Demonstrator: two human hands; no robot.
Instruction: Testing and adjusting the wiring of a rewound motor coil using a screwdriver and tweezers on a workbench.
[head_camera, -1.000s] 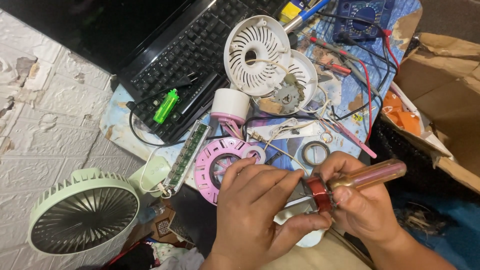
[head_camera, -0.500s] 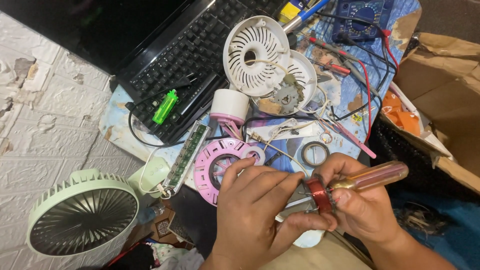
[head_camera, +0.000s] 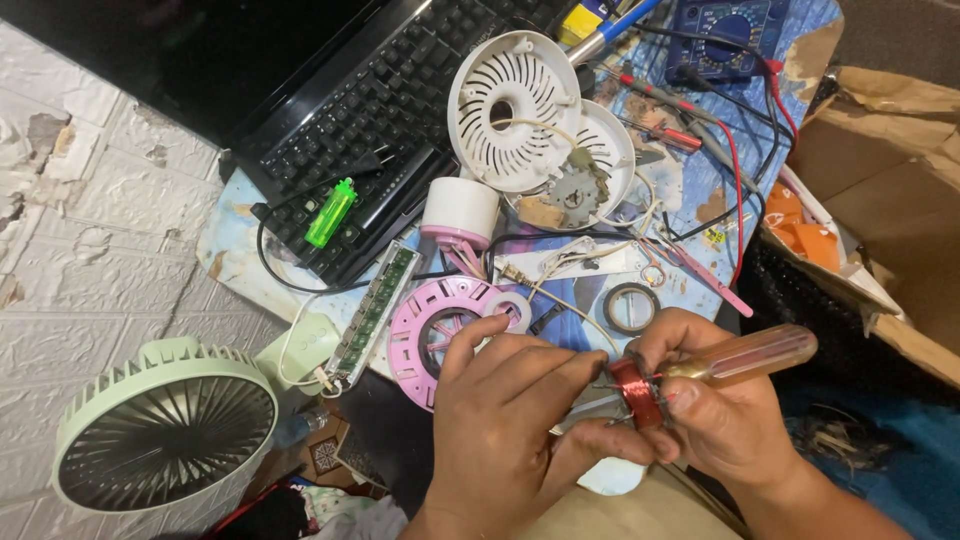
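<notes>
Now both the left hand (head_camera: 515, 405) and right hand (head_camera: 720, 410) grip a red copper-wound coil (head_camera: 636, 392).

Open brown cardboard box (head_camera: 880, 190) at right edge, orange pieces inside; dark laptop screen (head_camera: 190, 60) top left; blue multimeter (head_camera: 735, 30) top centre, display unreadable

Left hand (head_camera: 505, 415): bare, no glove, ring or watch is seen; short, plain nails are shown.
Right hand (head_camera: 715, 415): bare likewise; no band is worn at the wrist.
Forearms: uncovered as far as the lower edge of the picture, below the pink ring (head_camera: 445, 335); no sleeve is seen.
</notes>
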